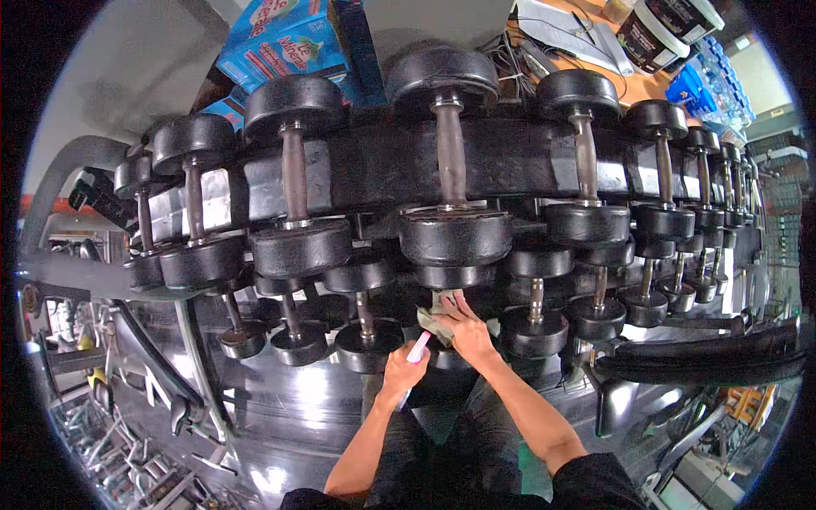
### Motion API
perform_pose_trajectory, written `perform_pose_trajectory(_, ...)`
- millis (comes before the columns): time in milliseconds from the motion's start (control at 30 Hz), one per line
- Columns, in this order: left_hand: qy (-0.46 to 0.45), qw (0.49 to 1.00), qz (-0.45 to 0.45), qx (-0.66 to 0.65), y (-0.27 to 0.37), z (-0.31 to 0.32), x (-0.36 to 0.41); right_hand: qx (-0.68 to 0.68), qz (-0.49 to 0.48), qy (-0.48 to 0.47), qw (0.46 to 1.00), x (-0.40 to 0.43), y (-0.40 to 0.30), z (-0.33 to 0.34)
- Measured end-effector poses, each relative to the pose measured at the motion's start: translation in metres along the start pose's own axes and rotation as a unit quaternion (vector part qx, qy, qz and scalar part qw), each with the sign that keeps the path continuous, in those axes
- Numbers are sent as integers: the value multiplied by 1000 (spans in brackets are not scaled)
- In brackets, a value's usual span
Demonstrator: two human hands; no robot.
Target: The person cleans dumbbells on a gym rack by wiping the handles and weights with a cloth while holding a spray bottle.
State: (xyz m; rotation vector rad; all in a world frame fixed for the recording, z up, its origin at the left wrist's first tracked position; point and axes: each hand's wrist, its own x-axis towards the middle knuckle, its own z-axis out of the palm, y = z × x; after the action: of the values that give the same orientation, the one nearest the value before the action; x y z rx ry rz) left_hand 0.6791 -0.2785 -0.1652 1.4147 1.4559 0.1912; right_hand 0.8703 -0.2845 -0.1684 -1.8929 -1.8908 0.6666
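My left hand [403,370] grips a spray bottle [419,348] with a white and pink head, held low in front of the rack. My right hand [468,331] presses a pale greenish cloth [435,322] against a black dumbbell [454,276] on the lower tier. That dumbbell's handle is mostly covered by the cloth and fingers, and its near head is partly hidden. Directly above it, a larger black dumbbell [455,236] with a worn metal handle lies on the upper tier. A lower-tier dumbbell sits on either side, one at left [368,344] and one at right [534,331].
The dumbbell rack [382,159] spans the view with several dumbbells on both tiers. Blue cartons [287,51] stand behind it. A wooden desk [644,86] holds papers, cables and tubs. A black padded bench [701,360] is at right, a metal machine frame [197,350] at left.
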Motion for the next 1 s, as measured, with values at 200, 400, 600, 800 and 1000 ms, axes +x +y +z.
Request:
perform_pose_trajectory(200, -10, 999, -16, -44, -17, -6, -13, 102, 64, -164, 979, -28, 10, 5)
perform_pose_trajectory(400, -2, 998, -11, -67, -12, -14, -7, 30, 204, -211, 955, 25, -7, -48)
perform_pose_trajectory(600, 9, 997, -16, -74, -8, -21, -1, -55, -60, -12, 997, 29, -6, -8)
perform_pose_trajectory(800, 30, 995, 25, -90, -15, -23, -2, 1, -27, -119, 993, -9, 5, 8)
perform_pose_trajectory(1000, 27, 995, 20, -96, -14, -27, -1, 200, 207, -73, 955, -14, 33, -20)
